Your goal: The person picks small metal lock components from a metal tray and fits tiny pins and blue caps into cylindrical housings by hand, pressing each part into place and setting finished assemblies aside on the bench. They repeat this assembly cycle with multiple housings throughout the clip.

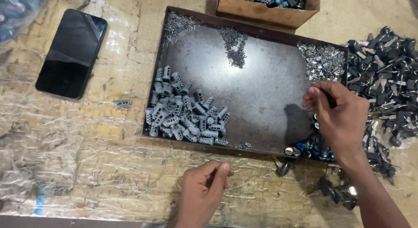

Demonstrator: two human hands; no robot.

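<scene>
Right hand [337,117] pinched over tray [261,88] right edge, beside shiny metal bits [320,62]; held part too small to tell axis. Left hand [202,193] loosely curled at table [87,167] near edge, contents unclear. Grey cylinders [187,117] piled tray-left, axes mixed.

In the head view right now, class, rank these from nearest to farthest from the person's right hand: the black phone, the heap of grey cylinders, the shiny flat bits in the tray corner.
From the right hand:
1. Shiny flat bits, tray's far right corner, just beyond the fingers.
2. Heap of grey cylinders, tray's left side.
3. Black phone, far left, outside the tray.
</scene>
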